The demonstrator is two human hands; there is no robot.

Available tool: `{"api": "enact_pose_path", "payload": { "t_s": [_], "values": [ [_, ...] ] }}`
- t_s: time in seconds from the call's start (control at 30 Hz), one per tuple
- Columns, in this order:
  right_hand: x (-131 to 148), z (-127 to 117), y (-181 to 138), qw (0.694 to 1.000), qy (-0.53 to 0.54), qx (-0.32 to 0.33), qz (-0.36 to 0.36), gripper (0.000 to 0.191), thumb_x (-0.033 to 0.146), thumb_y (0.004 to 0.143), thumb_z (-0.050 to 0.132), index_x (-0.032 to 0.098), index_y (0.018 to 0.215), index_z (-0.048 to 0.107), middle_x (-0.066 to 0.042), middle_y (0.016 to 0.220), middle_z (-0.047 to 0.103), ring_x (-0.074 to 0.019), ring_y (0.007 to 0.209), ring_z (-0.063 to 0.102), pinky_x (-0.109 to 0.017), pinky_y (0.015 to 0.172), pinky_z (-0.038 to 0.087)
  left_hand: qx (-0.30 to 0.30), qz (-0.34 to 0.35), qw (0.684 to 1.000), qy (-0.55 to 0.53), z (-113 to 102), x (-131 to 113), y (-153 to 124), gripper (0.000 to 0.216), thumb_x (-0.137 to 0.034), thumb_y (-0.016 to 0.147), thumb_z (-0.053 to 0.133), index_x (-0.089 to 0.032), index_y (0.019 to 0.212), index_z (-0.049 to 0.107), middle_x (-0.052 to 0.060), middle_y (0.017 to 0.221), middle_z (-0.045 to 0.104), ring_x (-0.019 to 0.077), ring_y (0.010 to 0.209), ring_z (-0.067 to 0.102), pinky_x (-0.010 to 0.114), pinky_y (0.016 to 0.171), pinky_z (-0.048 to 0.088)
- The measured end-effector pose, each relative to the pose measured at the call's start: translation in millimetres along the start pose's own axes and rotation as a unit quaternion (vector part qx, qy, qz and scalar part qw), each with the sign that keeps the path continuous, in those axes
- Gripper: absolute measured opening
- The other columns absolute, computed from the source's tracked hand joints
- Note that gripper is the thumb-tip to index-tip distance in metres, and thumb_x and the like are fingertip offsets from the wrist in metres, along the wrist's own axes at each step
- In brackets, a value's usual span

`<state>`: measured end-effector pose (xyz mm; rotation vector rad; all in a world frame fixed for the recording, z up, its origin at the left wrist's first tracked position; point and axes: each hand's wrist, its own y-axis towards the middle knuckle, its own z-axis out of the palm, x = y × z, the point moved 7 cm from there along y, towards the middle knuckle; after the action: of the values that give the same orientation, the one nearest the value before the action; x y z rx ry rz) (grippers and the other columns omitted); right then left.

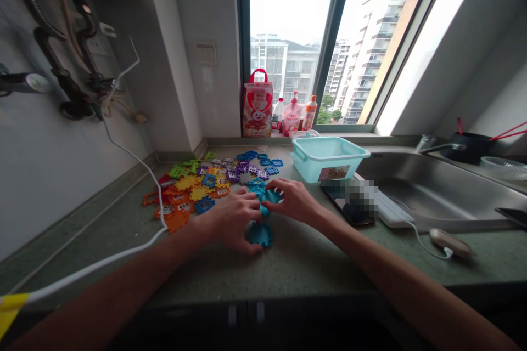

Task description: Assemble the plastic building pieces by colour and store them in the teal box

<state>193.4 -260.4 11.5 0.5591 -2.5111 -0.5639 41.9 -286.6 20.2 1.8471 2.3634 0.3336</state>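
Both my hands meet over a small cluster of blue interlocking plastic tiles (260,233) on the green countertop (304,260). My left hand (230,220) is curled over the nearest blue tiles, fingers closed on them. My right hand (293,200) pinches another blue tile (272,196) at the top of the cluster. Behind them lies a spread pile of coloured tiles (206,184): orange, yellow, green, purple and blue.
A light blue plastic tub (327,159) stands right of the pile. A phone (349,205) and a white keyboard-like device (393,211) lie by the steel sink (432,189). A white cable (135,247) crosses the counter at left. Bottles and a red bag (257,104) sit on the windowsill.
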Motion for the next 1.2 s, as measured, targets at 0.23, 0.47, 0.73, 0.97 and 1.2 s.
{"api": "enact_pose_path", "payload": {
  "t_s": [0.23,0.47,0.73,0.97,1.2],
  "values": [
    [7,31,-3,0.996,-0.07,0.052,0.022,0.031,0.047,0.085,0.079,0.02,0.098,0.07,-0.006,0.097,0.072,-0.0206,0.084,0.066,-0.029,0.076,0.046,0.09,-0.028,0.993,-0.067,3,9,-11,0.042,-0.06,0.07,0.082,-0.024,0.09,0.077,-0.002,0.065,0.07,0.0172,0.061,0.065,0.03,0.057,0.036],
    [8,29,-6,0.994,-0.034,0.105,-0.026,0.028,0.036,0.084,0.08,0.022,0.106,0.071,-0.005,0.101,0.074,-0.0224,0.094,0.067,-0.031,0.085,0.048,0.09,-0.055,0.994,-0.029,1,19,-12,0.046,-0.067,0.07,0.08,-0.024,0.086,0.075,-0.002,0.061,0.069,0.0187,0.061,0.067,0.029,0.057,0.033],
    [6,-10,-16,0.986,0.083,0.092,-0.111,0.029,0.028,0.082,0.078,0.023,0.109,0.071,-0.004,0.105,0.074,-0.0184,0.091,0.067,-0.03,0.085,0.051,0.085,-0.125,0.988,-0.001,8,24,-8,0.045,-0.068,0.077,0.074,-0.025,0.088,0.075,-0.001,0.06,0.067,0.0191,0.058,0.064,0.028,0.055,0.03],
    [39,-1,-24,0.977,0.075,0.108,-0.167,0.031,0.035,0.084,0.081,0.022,0.11,0.07,-0.005,0.103,0.073,-0.0209,0.094,0.067,-0.032,0.086,0.051,0.061,-0.117,0.991,-0.002,-9,36,-13,0.07,-0.083,0.066,0.075,-0.024,0.103,0.075,0.0,0.064,0.068,0.0195,0.059,0.064,0.027,0.056,0.033],
    [48,16,-25,0.974,0.056,0.166,-0.142,0.036,0.043,0.084,0.084,0.025,0.113,0.07,-0.006,0.111,0.074,-0.0232,0.105,0.068,-0.033,0.094,0.05,0.074,-0.091,0.993,0.003,-10,40,-18,0.058,-0.076,0.064,0.082,-0.027,0.093,0.081,-0.001,0.06,0.066,0.0184,0.06,0.064,0.028,0.058,0.037]
  ]
}}
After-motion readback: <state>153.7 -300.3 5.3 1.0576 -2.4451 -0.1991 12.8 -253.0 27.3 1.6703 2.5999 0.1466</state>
